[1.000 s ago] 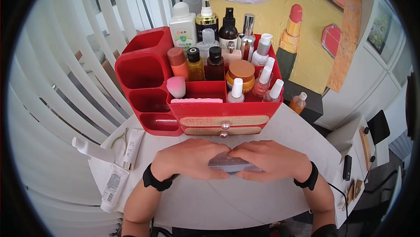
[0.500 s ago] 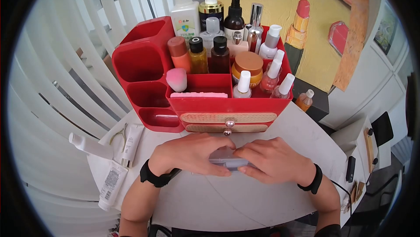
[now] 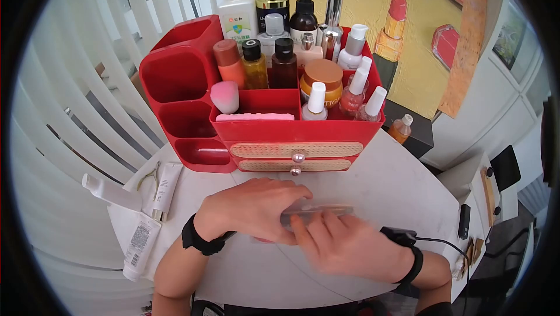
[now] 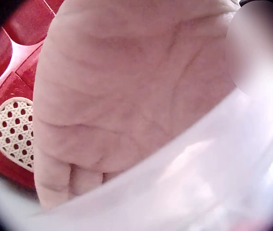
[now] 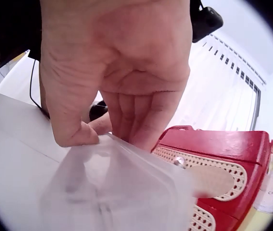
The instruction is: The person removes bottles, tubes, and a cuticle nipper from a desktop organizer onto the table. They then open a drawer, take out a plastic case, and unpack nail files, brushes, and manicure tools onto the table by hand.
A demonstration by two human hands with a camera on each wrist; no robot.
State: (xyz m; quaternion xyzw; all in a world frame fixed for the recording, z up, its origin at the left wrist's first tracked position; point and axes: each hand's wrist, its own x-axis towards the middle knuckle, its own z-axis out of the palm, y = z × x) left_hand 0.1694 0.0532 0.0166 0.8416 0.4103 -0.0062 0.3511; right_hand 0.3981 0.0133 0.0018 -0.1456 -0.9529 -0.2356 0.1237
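A clear plastic box (image 3: 294, 207) is held between both hands in front of the red organizer (image 3: 251, 131). My left hand (image 3: 248, 205) grips its left side, the thumb curving round toward me. Across the left wrist view the box (image 4: 184, 178) spreads as a pale, see-through sheet below the palm. My right hand (image 3: 353, 243) lies over the near right part of the box. In the right wrist view, its thumb and fingers pinch the edge of the translucent box (image 5: 126, 178). What the box contains is hidden by glare and the hands.
Bottles, a jar (image 3: 322, 79) and nail polishes fill the organizer. A pink-and-white brush (image 3: 224, 97) stands at its left front. White tubes (image 3: 142, 246), a white bottle (image 3: 111, 192) and nippers (image 3: 150, 177) lie on the table's left. An amber bottle (image 3: 400, 129) stands right.
The right hand has moved left and toward me, and its back now faces up over the box. The box's far edge looks raised. The left hand keeps its grip.
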